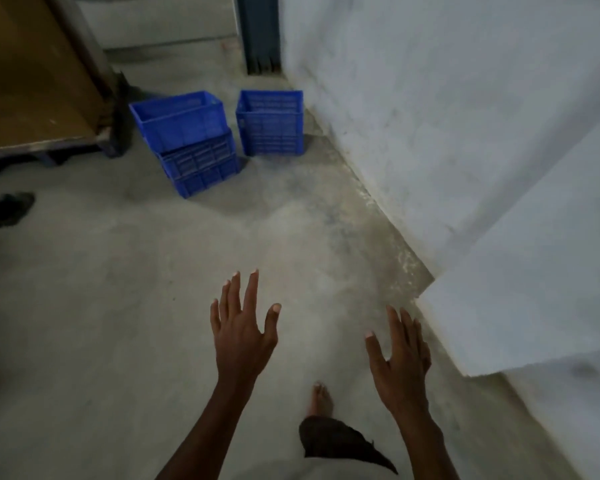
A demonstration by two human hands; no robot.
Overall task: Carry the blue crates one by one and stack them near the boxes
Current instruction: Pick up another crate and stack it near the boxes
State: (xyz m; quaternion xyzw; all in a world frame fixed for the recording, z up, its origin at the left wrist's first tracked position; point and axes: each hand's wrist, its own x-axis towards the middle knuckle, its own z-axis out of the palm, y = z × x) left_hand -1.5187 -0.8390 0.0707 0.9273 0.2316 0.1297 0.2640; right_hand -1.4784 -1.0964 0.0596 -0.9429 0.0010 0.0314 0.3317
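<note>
The person was judged to be between loads, walking toward the blue crates with nothing in either hand. The left hand (245, 336) was held out ahead with its fingers straight and spread apart, and the right hand (397, 355) likewise reached forward, fingers straight and loosely apart, gripping nothing. Both hung over the bare grey concrete floor (118, 306), well apart from any crate, with one bare foot (321, 400) stepping forward below them. The crates stood on the far part of that floor, near the corner where the pale painted wall (430, 116) met a dark blue door frame (262, 32). There were two groups: a stack of blue perforated plastic crates (191, 147) just beside the corner of a low brown-topped platform (32, 81), its top crate sitting skewed on those beneath, and a single upright blue slatted plastic crate (271, 123) close to the foot of the wall. All looked empty, rigid and open-topped. No boxes could be made out. The next move probably called for closing the gap, bending down and taking one crate by its opposite rims with both hands. A dark sandal (9, 209) lay near the floor's left edge.
</note>
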